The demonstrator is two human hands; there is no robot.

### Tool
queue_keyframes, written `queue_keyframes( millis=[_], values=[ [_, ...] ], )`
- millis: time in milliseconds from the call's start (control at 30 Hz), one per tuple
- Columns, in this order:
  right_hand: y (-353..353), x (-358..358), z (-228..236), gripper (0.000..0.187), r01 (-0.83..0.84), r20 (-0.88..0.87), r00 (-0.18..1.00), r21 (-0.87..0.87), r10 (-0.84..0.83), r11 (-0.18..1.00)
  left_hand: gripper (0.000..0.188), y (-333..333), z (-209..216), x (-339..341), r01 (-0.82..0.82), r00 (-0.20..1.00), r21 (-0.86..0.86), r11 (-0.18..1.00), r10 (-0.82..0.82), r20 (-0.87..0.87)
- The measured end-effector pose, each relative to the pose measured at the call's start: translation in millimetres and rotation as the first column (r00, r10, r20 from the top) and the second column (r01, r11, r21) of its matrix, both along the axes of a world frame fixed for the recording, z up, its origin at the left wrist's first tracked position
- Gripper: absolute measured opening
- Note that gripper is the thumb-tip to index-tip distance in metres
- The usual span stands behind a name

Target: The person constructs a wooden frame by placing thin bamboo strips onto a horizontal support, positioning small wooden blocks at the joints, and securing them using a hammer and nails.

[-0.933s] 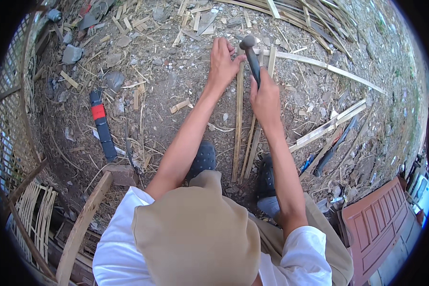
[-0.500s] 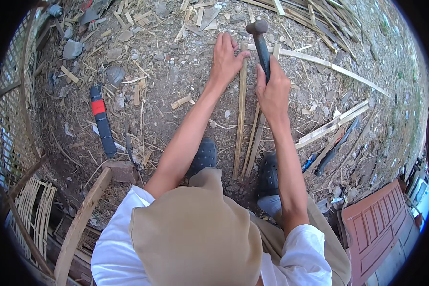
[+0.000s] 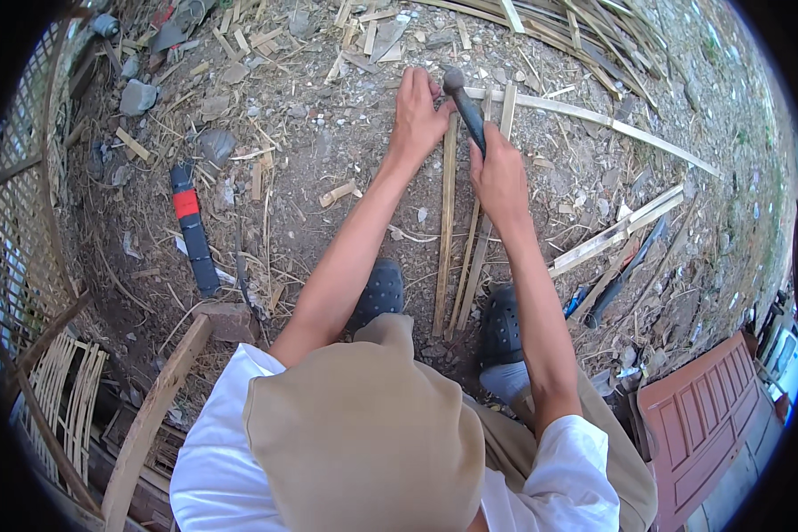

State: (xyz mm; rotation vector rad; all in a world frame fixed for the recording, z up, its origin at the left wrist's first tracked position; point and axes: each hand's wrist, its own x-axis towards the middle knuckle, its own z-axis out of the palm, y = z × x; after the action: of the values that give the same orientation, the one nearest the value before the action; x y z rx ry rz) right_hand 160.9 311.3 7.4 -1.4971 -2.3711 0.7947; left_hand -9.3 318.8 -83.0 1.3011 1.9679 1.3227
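My right hand (image 3: 503,182) is wrapped round the dark handle of a hammer (image 3: 470,113). The hammer's head is over the far end of a long wooden strip (image 3: 447,230), close to my left thumb. At that same end, my left hand (image 3: 414,124) has its fingers curled and its thumb against the strip; whatever they pinch is hidden. More narrow strips (image 3: 479,253) lie beside the first, running back between my feet. A pale, thin strip (image 3: 594,117) crosses near their far ends and stretches away to the right.
A dark bundle with a red band (image 3: 186,204) lies at left. Two pale strips (image 3: 616,232) and a dark-handled tool (image 3: 625,275) lie at right. A pile of strips (image 3: 585,44) is at the far right. A plank (image 3: 155,412) leans near a brick (image 3: 229,321); a brown panel (image 3: 705,412) stands lower right.
The hammer's head has come down and leftward, nearer my left thumb, with my right hand shifting slightly left. My left hand stays nearly in place.
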Motion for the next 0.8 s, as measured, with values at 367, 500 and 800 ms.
queue_keyframes(
  millis=[367, 500, 800],
  values=[
    [-1, -1, 15, 0.033, 0.016, -0.138, 0.990, 0.043, -0.010, 0.999, 0.028, -8, 4, -2, 0.058, 0.993, 0.111, 0.992, -0.046, -0.106],
    [-8, -19, 20, 0.032, 0.061, -0.261, 0.965, 0.180, -0.012, 0.982, 0.026, -14, 9, -6, 0.009, 0.994, 0.099, 0.995, 0.001, -0.106],
    [-8, -11, 12, 0.015, 0.106, -0.245, 0.966, 0.102, -0.078, 0.989, 0.030, -14, 11, 2, -0.047, 0.998, 0.060, 0.997, 0.048, -0.029]
  ],
)
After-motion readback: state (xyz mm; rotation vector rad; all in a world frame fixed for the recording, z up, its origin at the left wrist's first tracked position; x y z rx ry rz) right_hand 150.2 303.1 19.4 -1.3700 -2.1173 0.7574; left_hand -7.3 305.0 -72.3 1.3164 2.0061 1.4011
